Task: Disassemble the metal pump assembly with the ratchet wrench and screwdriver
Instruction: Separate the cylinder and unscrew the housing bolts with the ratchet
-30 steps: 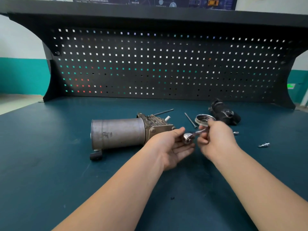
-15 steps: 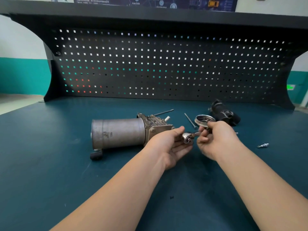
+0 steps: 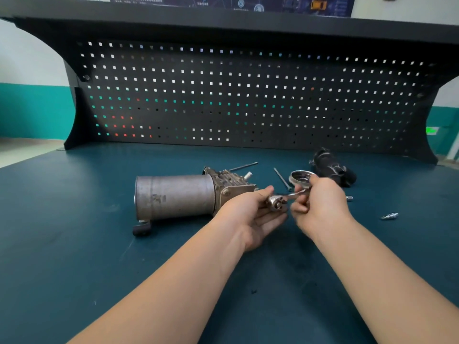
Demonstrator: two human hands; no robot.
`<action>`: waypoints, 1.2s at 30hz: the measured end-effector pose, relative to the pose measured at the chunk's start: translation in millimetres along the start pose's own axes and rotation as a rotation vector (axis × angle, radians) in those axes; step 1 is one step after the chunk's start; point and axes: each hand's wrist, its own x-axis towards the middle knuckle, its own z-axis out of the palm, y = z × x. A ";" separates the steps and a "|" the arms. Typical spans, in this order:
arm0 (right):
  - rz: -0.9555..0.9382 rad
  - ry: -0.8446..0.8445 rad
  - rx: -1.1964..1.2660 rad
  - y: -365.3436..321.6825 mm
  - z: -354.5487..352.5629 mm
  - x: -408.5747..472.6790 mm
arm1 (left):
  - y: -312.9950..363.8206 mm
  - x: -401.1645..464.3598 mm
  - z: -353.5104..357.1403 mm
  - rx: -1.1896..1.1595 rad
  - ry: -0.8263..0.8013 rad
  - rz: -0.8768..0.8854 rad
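While both forearms reach forward over the dark teal tabletop (image 3: 74, 244), the hands meet just above it and share one tool, the ratchet wrench (image 3: 285, 198). Left hand (image 3: 250, 214): palm turned up, fingers loosely curled beneath the wrench's round head, thumb lying over its top edge, so that the head is cradled and lightly pinched. Right hand (image 3: 320, 204): fingers curled round the shiny handle, which runs from the head up and to the right into the fist; the far end of the handle is hidden inside that hand. Wrench long axis: roughly left to right, slightly raised toward the right hand, with the drive face of the head turned toward the camera. Metal pump assembly (image 3: 188, 194): lying on its side just left of and beyond the left hand, long axis left to right, grey cylindrical can toward the left, finned cast block toward the hands; whether the left hand touches the block cannot be told. Beyond the right hand: a shallow round metal cap (image 3: 299, 177), partly covered by the knuckles, and a black rubber part (image 3: 332, 168) farther back. Two thin long rods (image 3: 282, 178) lie beyond the hands. Right of the right hand: a small metal fitting (image 3: 389, 216).
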 end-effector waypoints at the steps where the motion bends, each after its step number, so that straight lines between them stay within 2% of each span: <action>1: 0.069 0.020 0.040 -0.4 -1.0 1.0 | -0.5 0.1 0.6 0.012 -0.003 -0.005; 2: 0.051 0.004 0.026 -1.7 -1.0 -0.7 | -0.9 -0.1 0.6 0.023 -0.007 -0.015; 3: -0.075 -0.059 -0.027 -3.1 0.0 -2.2 | -1.1 -0.3 0.1 0.031 -0.012 -0.027; 6: -0.733 -0.404 -0.410 -4.8 7.1 -17.2 | -1.3 -3.3 -2.2 0.005 -0.023 -0.076; 8: -0.927 -0.545 -0.593 -1.6 10.9 -25.8 | -1.5 -6.0 -3.6 -0.082 -0.025 -0.113; 13: -0.878 -0.495 -0.574 -2.9 5.2 -26.7 | -1.0 -6.1 -2.3 -0.226 0.006 -0.158; 16: -0.830 -0.451 -0.484 -1.3 6.4 -24.8 | -0.4 -3.5 -2.0 -0.159 0.033 -0.111; 18: -0.724 -0.339 -0.382 1.7 9.1 -20.4 | 0.1 -1.6 -1.2 -0.132 0.047 -0.060; 20: -0.499 -0.124 -0.236 2.1 9.4 -15.6 | -0.4 0.0 0.2 -0.142 0.054 -0.028; 21: -0.313 -0.035 -0.122 2.8 6.9 -12.4 | -1.0 0.3 1.2 -0.143 0.058 -0.019; 23: 0.036 0.056 0.109 3.9 -2.1 -10.8 | -2.7 0.5 2.3 -0.133 0.070 -0.011; 24: 0.104 0.065 0.162 2.8 -4.7 -11.4 | -3.5 0.5 2.3 -0.123 0.076 -0.010; 25: 0.099 0.061 0.152 1.3 -2.7 -14.1 | -3.7 0.7 2.3 -0.117 0.079 -0.009; 26: -0.021 0.009 0.054 0.7 -0.1 -14.8 | -3.9 0.6 1.9 -0.116 0.077 -0.011; 28: -0.533 -0.180 -0.238 -0.7 6.9 -19.3 | -2.9 -0.2 0.4 -0.129 0.066 -0.016; 29: -0.769 -0.333 -0.411 0.3 8.7 -23.2 | -2.3 -1.0 -0.5 -0.138 0.062 -0.020; 30: -0.910 -0.451 -0.547 1.4 9.3 -25.7 | -1.7 -2.0 -1.3 -0.144 0.059 -0.025; 32: -1.001 -0.496 -0.643 1.0 11.6 -27.6 | -1.1 -4.2 -2.6 -0.137 0.050 -0.027; 36: -0.954 -0.445 -0.605 0.3 6.7 -25.6 | -1.2 -7.1 -2.0 -0.113 0.017 -0.063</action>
